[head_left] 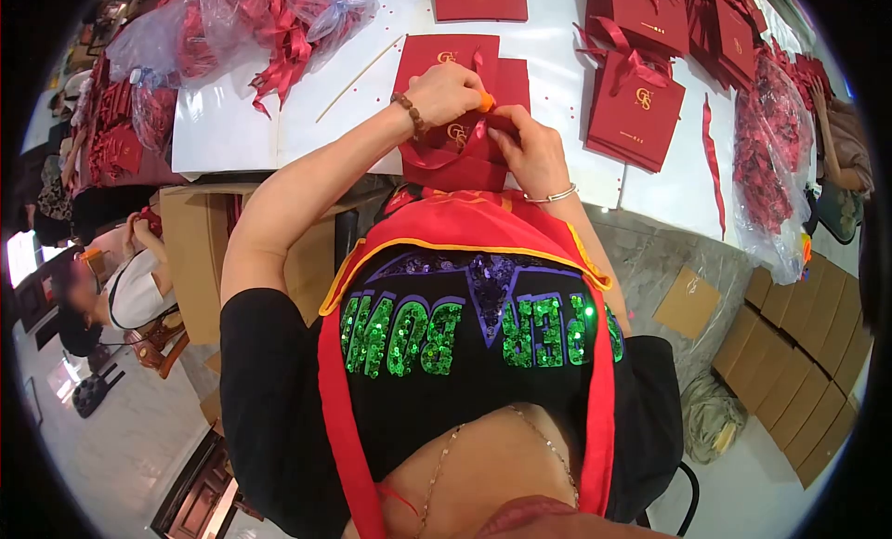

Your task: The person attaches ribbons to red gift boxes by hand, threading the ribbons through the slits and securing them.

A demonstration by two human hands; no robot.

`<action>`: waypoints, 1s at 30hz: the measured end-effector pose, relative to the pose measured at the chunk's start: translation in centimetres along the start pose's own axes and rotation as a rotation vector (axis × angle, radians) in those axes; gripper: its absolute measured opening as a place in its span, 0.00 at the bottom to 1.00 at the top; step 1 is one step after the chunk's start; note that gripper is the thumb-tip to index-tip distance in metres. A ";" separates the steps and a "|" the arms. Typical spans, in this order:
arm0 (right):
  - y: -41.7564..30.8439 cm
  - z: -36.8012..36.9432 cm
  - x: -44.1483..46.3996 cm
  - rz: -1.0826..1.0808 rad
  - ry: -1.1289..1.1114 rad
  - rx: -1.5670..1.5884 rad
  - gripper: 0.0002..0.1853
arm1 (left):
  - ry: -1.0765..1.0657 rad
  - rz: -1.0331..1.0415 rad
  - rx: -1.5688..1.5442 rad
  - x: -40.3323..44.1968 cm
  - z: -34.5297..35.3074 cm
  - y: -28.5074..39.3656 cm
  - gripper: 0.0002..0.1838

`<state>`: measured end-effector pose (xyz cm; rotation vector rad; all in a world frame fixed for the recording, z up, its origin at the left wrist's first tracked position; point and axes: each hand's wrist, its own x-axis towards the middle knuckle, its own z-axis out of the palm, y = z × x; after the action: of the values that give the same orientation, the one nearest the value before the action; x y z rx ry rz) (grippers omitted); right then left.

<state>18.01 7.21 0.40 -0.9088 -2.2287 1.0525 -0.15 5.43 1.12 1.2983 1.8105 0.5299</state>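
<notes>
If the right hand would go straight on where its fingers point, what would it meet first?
Most likely the right hand would first meet the red ribbon, with the left hand close beyond; depth is unclear.

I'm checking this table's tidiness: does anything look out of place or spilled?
Slightly untidy: a narrow, shiny red ribbon lies loose on the right of the white tabletop, apart from the dark-red, gold-marked bags, and tiny red specks are scattered around like debris. Nothing looks clearly damaged.
</notes>
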 end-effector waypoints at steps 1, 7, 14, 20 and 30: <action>-0.2 -0.1 0.0 0.009 0.001 0.011 0.13 | -0.064 -0.017 -0.034 0.2 -0.1 -0.2 0.12; -0.9 -0.2 0.2 0.005 -0.045 0.000 0.12 | -0.212 0.042 0.205 -0.3 -2.3 2.3 0.11; -0.2 -0.7 0.6 0.120 -0.102 0.146 0.13 | 0.136 0.038 0.104 -2.1 -0.2 1.8 0.11; -0.6 -0.5 0.4 0.125 -0.101 0.050 0.13 | 0.259 0.088 -0.291 0.8 -0.7 -0.3 0.08; -0.2 -0.5 0.7 0.128 -0.077 0.106 0.11 | 0.144 0.036 -0.622 1.4 -4.8 -2.0 0.18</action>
<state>17.87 7.85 0.93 -0.9913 -2.1770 1.2712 -5.43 6.56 1.85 0.8768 1.5485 1.1246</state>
